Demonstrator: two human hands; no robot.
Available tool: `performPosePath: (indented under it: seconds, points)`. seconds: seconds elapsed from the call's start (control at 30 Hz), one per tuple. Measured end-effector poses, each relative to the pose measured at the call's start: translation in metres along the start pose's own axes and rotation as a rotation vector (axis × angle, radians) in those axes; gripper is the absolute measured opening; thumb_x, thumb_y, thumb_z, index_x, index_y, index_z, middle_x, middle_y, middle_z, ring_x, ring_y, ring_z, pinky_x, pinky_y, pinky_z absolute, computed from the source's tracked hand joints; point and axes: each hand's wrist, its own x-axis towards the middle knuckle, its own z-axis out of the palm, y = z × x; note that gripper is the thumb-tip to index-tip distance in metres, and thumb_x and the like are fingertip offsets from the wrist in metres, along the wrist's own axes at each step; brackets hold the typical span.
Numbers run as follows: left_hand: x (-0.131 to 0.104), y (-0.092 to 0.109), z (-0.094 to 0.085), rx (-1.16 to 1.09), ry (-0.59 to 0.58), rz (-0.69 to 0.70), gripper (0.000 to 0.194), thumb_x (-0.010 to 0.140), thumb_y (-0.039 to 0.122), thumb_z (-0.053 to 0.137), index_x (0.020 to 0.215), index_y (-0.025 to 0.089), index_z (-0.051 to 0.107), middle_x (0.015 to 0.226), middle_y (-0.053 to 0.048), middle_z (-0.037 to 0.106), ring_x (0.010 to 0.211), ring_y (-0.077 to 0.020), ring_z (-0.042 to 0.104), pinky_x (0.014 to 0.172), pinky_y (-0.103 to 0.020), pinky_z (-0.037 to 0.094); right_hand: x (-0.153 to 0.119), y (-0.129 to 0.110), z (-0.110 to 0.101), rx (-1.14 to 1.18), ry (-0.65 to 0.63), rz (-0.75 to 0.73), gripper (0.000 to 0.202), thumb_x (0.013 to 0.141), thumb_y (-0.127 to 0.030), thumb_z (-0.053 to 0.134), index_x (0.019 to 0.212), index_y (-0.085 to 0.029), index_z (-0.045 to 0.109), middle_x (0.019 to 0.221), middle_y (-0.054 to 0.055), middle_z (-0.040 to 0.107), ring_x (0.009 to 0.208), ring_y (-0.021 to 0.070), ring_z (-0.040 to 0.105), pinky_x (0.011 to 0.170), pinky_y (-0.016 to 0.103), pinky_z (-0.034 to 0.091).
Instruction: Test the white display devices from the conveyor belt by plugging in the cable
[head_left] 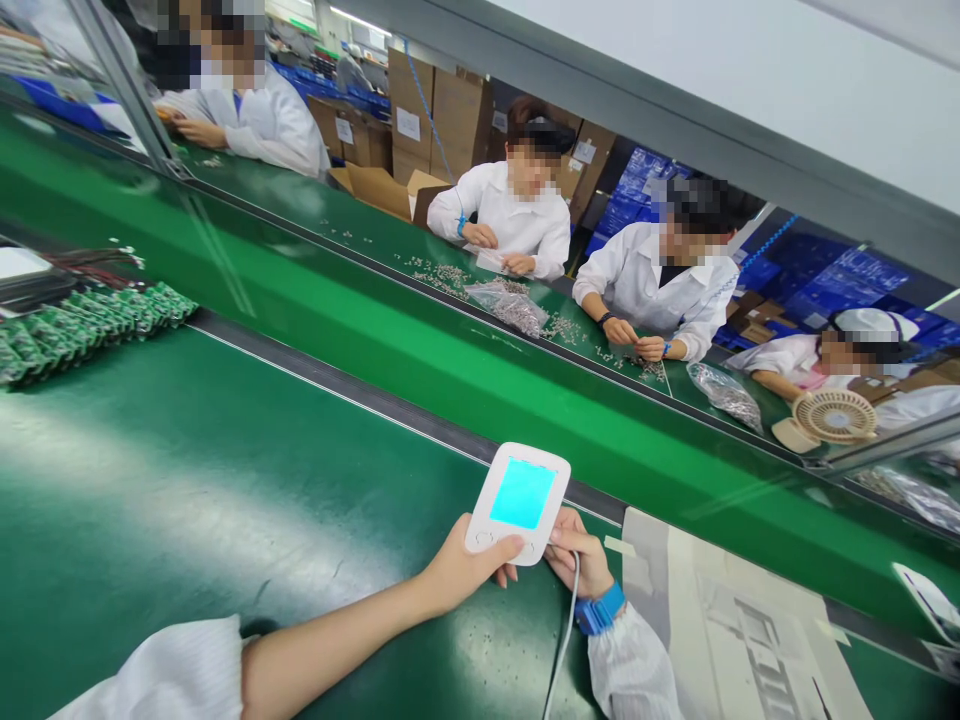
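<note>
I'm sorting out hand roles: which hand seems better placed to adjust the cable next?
Probably the right hand: it holds the cable close beside the white device that the left hand grips.

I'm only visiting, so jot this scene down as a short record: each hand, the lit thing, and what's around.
Left hand: grips a white device, thumb on its front
Right hand: holds a cable at the device's lower right edge
Screen: lit cyan
Plugged in: cannot tell
Right wrist: blue strap
Table: green; boards at far left
Across: co-workers in white coats, small parts, a fan
</note>
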Motion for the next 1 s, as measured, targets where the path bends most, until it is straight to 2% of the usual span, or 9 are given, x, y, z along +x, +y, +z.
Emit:
performPosePath:
  seconds: [0.23, 0.57, 0.83, 1.0]
  points:
    - [0.001, -0.002, -0.001, -0.001, -0.014, 0.012, 0.03, 0.074, 0.038, 0.06, 0.073, 0.008, 0.064, 0.053, -0.006, 0.061, 0.045, -0.0139, 0.056, 0.044, -0.024, 0.047, 0.0, 0.0, 0.001, 0.023, -0.028, -0.01, 0.019, 0.06, -0.026, 0.064, 0.048, -0.016, 0.054, 0.027, -0.01, 0.031, 0.031, 0.0032, 0.014, 0.042, 0.024, 0.012]
    - [0.002, 0.002, -0.001, -0.012, 0.007, -0.003, 0.033, 0.074, 0.039, 0.059, 0.069, 0.007, 0.064, 0.05, -0.006, 0.06, 0.042, -0.0137, 0.055, 0.043, -0.024, 0.046, 0.002, 0.0, 0.002, 0.044, -0.024, -0.024, 0.013, 0.062, -0.025, 0.064, 0.057, -0.013, 0.06, 0.028, -0.009, 0.034, 0.032, 0.0041, 0.016, 0.043, 0.024, 0.014]
    - [0.006, 0.007, -0.004, -0.051, 0.042, 0.003, 0.034, 0.075, 0.039, 0.058, 0.066, 0.007, 0.064, 0.051, -0.007, 0.061, 0.041, -0.0148, 0.056, 0.043, -0.024, 0.046, 0.005, 0.001, 0.005, 0.081, -0.029, -0.043, 0.011, 0.064, -0.021, 0.064, 0.071, -0.013, 0.061, 0.031, -0.01, 0.037, 0.034, 0.0049, 0.018, 0.044, 0.023, 0.018]
    - [0.009, 0.009, -0.007, -0.091, 0.07, 0.002, 0.034, 0.075, 0.038, 0.058, 0.067, 0.006, 0.064, 0.05, -0.008, 0.062, 0.041, -0.0161, 0.056, 0.043, -0.025, 0.047, 0.004, 0.0, 0.006, 0.079, -0.056, -0.058, 0.023, 0.066, -0.016, 0.064, 0.089, -0.012, 0.059, 0.037, -0.01, 0.039, 0.037, 0.0051, 0.021, 0.047, 0.022, 0.021]
